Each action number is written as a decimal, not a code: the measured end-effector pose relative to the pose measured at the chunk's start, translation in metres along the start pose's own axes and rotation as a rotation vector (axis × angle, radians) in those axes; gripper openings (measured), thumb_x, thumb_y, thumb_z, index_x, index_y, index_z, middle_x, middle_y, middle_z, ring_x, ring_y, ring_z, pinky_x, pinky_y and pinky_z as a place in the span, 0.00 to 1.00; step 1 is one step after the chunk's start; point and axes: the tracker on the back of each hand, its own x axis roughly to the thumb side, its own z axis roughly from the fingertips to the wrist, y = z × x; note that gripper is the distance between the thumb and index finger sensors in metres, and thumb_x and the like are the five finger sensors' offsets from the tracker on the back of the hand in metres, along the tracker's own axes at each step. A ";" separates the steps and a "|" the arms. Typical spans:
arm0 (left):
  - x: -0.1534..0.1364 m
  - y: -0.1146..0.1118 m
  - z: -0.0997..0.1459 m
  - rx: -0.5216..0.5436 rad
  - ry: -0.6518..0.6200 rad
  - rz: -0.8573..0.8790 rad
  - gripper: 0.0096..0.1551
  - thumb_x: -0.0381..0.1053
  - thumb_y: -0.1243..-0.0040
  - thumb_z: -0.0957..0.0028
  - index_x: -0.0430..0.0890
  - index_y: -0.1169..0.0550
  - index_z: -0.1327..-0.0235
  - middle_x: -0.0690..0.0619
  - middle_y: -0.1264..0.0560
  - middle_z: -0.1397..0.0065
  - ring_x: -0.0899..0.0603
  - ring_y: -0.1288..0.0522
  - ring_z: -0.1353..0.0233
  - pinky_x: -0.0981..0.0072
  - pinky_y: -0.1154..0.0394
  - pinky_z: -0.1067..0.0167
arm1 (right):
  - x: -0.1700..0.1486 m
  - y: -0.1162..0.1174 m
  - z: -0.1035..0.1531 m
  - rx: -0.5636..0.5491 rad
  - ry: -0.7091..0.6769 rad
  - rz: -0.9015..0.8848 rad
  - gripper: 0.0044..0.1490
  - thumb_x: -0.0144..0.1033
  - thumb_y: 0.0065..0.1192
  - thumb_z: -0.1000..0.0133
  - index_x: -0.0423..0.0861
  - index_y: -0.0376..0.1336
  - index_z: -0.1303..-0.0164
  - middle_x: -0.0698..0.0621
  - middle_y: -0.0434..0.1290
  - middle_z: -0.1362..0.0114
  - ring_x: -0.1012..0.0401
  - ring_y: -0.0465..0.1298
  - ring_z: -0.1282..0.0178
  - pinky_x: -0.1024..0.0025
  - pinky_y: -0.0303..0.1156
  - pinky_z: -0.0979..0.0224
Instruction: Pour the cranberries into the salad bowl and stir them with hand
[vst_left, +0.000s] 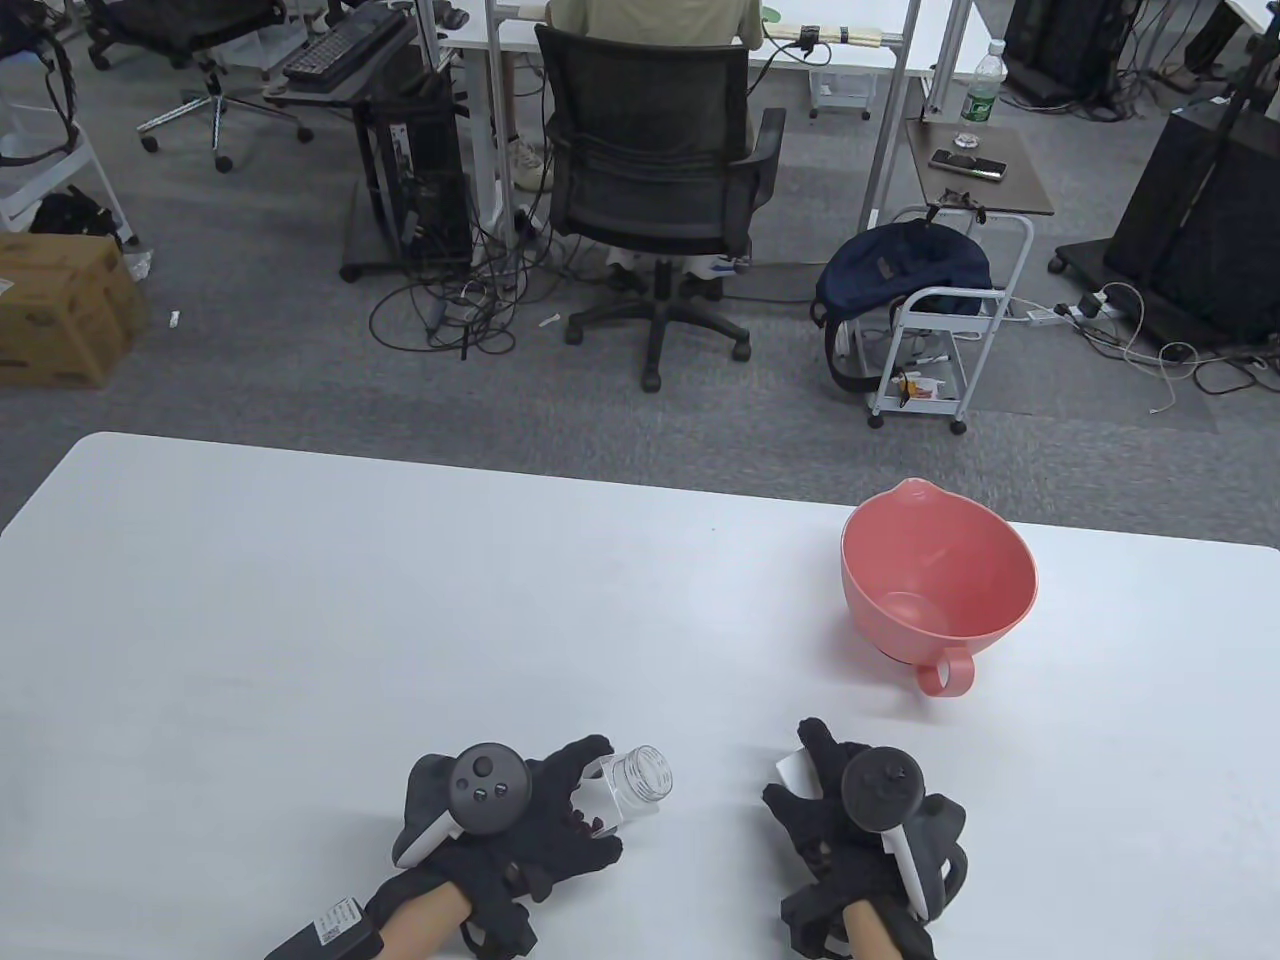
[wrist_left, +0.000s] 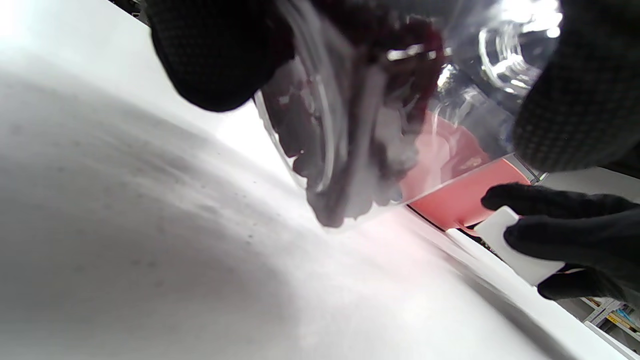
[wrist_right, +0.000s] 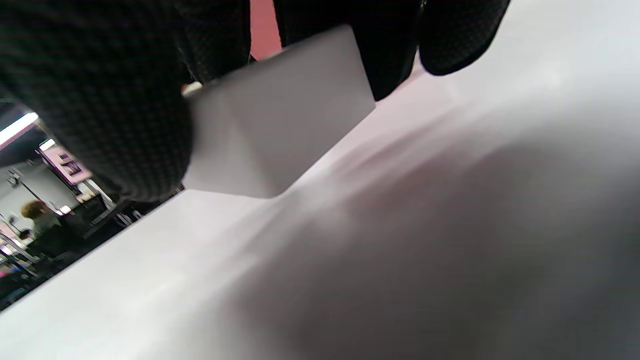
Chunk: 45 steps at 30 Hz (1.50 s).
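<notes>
Left hand: the left hand (vst_left: 530, 815) in its black knit glove lies low over the table near the front edge, fingers and thumb curled round a clear jar (vst_left: 635, 785).
Jar: transparent plastic, round, threaded at the neck, tipped on its side with the open mouth toward the far right; the lid is off.
Cranberries: in the left wrist view the cranberries (wrist_left: 345, 125) show as a dark red, lumpy mass pressed against the jar's clear wall, blurred by closeness.
Right hand: the right hand (vst_left: 850, 815), also in black knit, rests near the front edge to the right of the jar and apart from it, fingers and thumb pinching a white lid (vst_left: 795, 772).
Lid: smooth, matt white plastic; its flat face and straight edge fill the right wrist view (wrist_right: 280, 140) between the gloved fingers.
Trackers: a dark, rounded tracker (vst_left: 487, 785) with a white strap piece sits on the back of each hand.
Salad bowl: the salad bowl (vst_left: 990, 625) is smooth pink plastic, deep and round, with a pour spout at the far rim and a loop handle at the near side; it stands upright, well beyond the right hand, its inside bare.
Table: the table (vst_left: 350, 620) is plain, smooth white.
</notes>
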 end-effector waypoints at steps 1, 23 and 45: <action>0.000 0.000 0.000 0.002 0.000 0.001 0.59 0.78 0.19 0.62 0.67 0.41 0.22 0.62 0.28 0.16 0.41 0.23 0.24 0.57 0.18 0.43 | -0.001 0.001 -0.001 0.009 0.009 0.016 0.48 0.65 0.83 0.60 0.71 0.61 0.29 0.52 0.67 0.22 0.49 0.70 0.28 0.48 0.68 0.26; -0.002 0.002 0.003 0.028 -0.005 -0.009 0.59 0.78 0.19 0.62 0.67 0.41 0.22 0.62 0.28 0.16 0.41 0.23 0.24 0.57 0.18 0.43 | 0.009 0.009 0.006 0.106 -0.017 0.076 0.56 0.71 0.77 0.58 0.63 0.55 0.22 0.48 0.61 0.16 0.45 0.65 0.22 0.47 0.67 0.24; -0.008 0.007 0.001 0.046 0.019 0.043 0.59 0.78 0.19 0.62 0.67 0.41 0.22 0.62 0.28 0.16 0.41 0.23 0.24 0.57 0.18 0.43 | 0.068 -0.078 -0.001 -0.337 -0.115 -0.042 0.51 0.68 0.75 0.56 0.60 0.59 0.25 0.49 0.56 0.15 0.45 0.53 0.15 0.46 0.58 0.18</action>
